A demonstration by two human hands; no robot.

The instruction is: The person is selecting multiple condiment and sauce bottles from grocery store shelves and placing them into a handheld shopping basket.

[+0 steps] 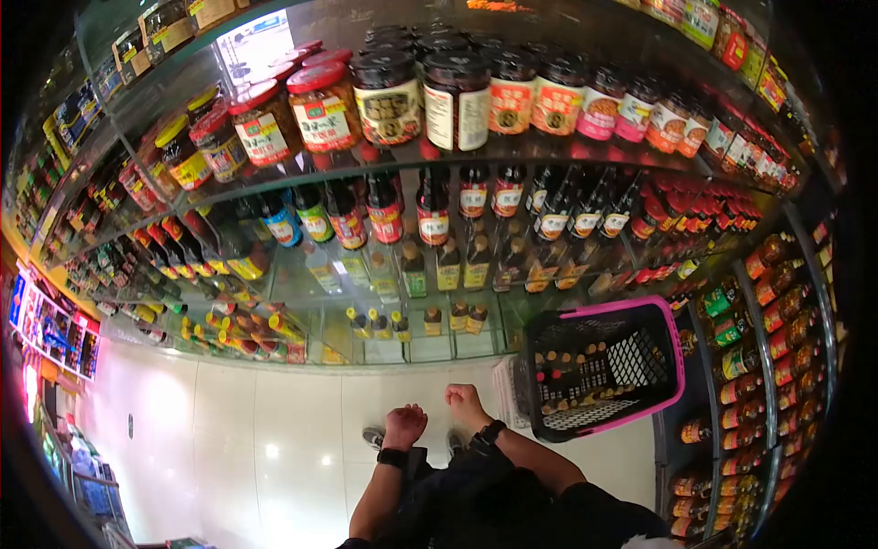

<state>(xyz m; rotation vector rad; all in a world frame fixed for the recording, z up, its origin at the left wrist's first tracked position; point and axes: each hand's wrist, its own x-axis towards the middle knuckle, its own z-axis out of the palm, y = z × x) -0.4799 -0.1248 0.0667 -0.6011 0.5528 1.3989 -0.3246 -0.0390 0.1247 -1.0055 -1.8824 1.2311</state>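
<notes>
My left hand (pixel 405 425) hangs low in front of my body, its fingers curled in, with a dark band on the wrist. Close to its right is my right hand (pixel 466 405), closed in a loose fist, with a dark watch (pixel 491 430) on that wrist. I see nothing held in either one, and the hands are apart from each other. To the right of my right hand stands a black shopping basket (pixel 679 352) with a pink rim. Inside it are several bottles (pixel 585 399) with light brown and red caps. Neither hand touches the basket.
Ahead, glass shelves hold jars with red and black lids (pixel 457 101). Below are rows of dark sauce bottles (pixel 384 209) and small yellow-capped bottles (pixel 379 324). A side rack (pixel 764 348) of bottles stands at right. White floor tiles (pixel 219 430) lie underfoot.
</notes>
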